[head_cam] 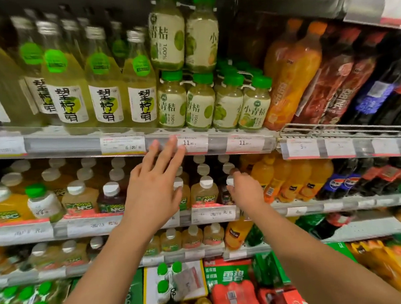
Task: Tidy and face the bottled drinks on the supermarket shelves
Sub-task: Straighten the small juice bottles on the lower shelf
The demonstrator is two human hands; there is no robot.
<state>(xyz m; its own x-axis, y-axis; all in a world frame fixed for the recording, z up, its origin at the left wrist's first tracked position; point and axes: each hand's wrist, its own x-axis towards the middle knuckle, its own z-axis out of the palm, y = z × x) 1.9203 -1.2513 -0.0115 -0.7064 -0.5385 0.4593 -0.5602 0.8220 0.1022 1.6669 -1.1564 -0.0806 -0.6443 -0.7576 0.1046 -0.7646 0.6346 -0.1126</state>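
Right hand [243, 191] is gripping the white screw cap of a dark juice bottle [226, 196] on the second shelf from the top, fingers curled round the cap; most of the bottle's body is hidden behind the hand and the price strip [213, 214]. The bottle is standing upright, long axis vertical; which way its label is facing cannot be told.

Just left of it, a pale NFC juice bottle [204, 192] is standing upright with its label facing outward, white ribbed cap on top. More white-capped bottles are lining up behind in rows. To the right, orange drink bottles [292, 179] with smooth plastic bodies are crowding close.

Left hand [152, 188] is hovering in front of the same shelf, fingers spread wide and straight, holding nothing; its fingertips are overlapping the shelf edge [71, 144] above, near the 11.80 price tag [192, 143]. It is blocking the view of the bottles behind it.

On the shelf above, small green-capped lime juice bottles [253, 102] are standing two tiers high, labels mostly forward. Left of them, tall clear glass lemon drink bottles [105, 87] with metal caps. A green-capped white bottle [44, 203] is sitting among the juices far left.
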